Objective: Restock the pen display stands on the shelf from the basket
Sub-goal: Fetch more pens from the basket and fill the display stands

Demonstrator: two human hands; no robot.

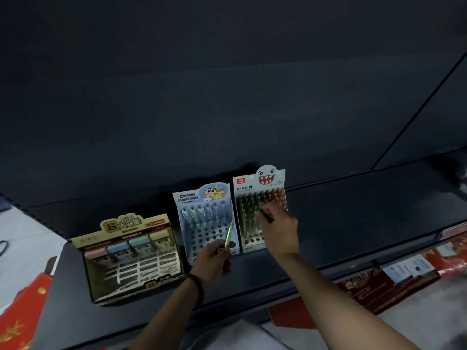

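Observation:
Three display stands sit on a dark shelf (353, 210). The middle stand (206, 223) is pale blue with a cartoon header, pens in its back rows and open holes in front. The right stand (257, 198) has a toothy monster header and holds green and brown pens. My left hand (211, 261) pinches a light green pen (229, 233), tip up, in front of the middle stand. My right hand (278, 228) pinches a dark brown pen (266, 215) over the right stand. The basket is out of view.
A gold-edged box stand (131, 258) with pastel refill packs stands at the left of the shelf. Red packaged goods (394, 281) lie on the level below at the right, and a red box (20, 319) sits at lower left. The shelf stretches bare to the right.

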